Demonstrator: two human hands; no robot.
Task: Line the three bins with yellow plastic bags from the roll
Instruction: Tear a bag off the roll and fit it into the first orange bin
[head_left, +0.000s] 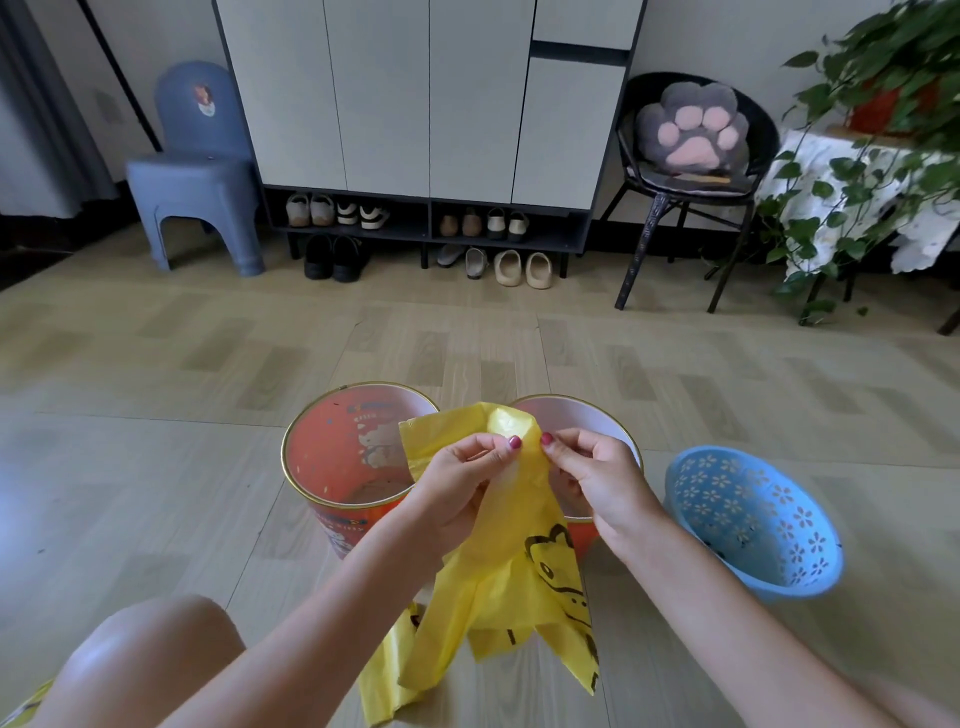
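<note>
A yellow plastic bag (511, 582) with a black cartoon print hangs between my hands above the floor. My left hand (462, 486) pinches its upper edge, and my right hand (592, 478) pinches the same edge just to the right. Behind the bag stand two round orange bins: one (332, 457) on the left, bare inside, and a second (587, 415) partly hidden by my right hand. A blue perforated basket bin (753, 525) sits at the right, tilted toward me. A strip of yellow plastic (23, 701) shows at the bottom left corner by my knee.
Pale wood-pattern floor stretches ahead. A shoe cabinet (426, 104) with several pairs of shoes lines the far wall. A blue plastic chair (195, 171) stands at its left, a black chair (691, 171) with a paw cushion at its right, and a leafy plant (872, 130) at the far right.
</note>
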